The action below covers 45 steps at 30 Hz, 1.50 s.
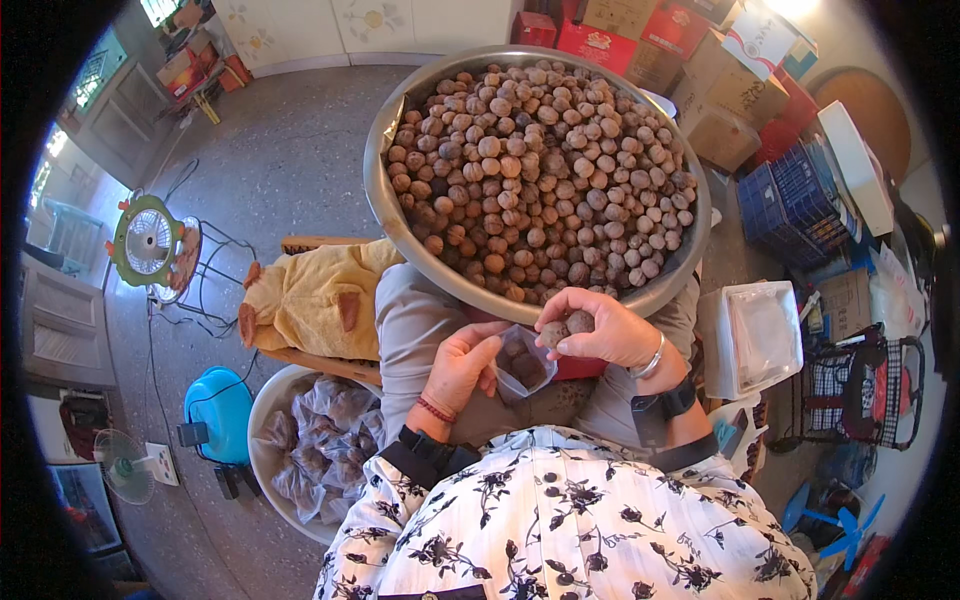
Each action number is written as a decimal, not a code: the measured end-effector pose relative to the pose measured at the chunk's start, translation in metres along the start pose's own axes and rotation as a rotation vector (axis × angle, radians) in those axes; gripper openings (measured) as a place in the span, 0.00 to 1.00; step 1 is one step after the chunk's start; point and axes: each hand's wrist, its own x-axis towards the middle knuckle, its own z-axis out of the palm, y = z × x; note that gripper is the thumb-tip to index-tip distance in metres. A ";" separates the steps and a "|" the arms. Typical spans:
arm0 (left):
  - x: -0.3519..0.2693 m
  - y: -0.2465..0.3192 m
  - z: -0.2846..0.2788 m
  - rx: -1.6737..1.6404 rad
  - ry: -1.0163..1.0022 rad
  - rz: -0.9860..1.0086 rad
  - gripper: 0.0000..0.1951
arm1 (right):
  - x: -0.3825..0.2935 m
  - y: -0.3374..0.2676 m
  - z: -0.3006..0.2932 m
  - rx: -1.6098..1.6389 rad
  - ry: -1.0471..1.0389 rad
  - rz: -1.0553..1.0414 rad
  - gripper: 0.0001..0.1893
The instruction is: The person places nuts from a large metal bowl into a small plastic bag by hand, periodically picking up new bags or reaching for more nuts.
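A wide metal basin heaped with walnuts stands in front of me, over my knees. Close to its near rim, my left hand grips the edge of a small clear plastic bag that has a few walnuts inside. My right hand holds two walnuts between thumb and fingers, right beside the bag's mouth. A white tub at my left contains several filled plastic bags.
A yellow plush cloth lies on a wooden seat at left, near a green fan and a blue plastic stool or basin. At right are a white foam box, blue crates and stacked cartons.
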 end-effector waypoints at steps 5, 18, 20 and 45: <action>0.000 0.000 -0.001 0.031 -0.001 0.008 0.14 | 0.001 0.002 0.005 -0.109 0.027 0.055 0.15; 0.000 0.000 0.000 0.011 -0.001 0.003 0.15 | 0.004 0.010 0.001 -0.391 0.023 -0.054 0.18; 0.001 -0.002 -0.002 0.019 0.004 0.012 0.14 | 0.003 0.006 0.003 -0.366 0.025 -0.026 0.18; 0.000 0.001 -0.001 0.007 -0.012 -0.006 0.14 | 0.045 0.005 -0.025 -0.582 0.303 -0.113 0.12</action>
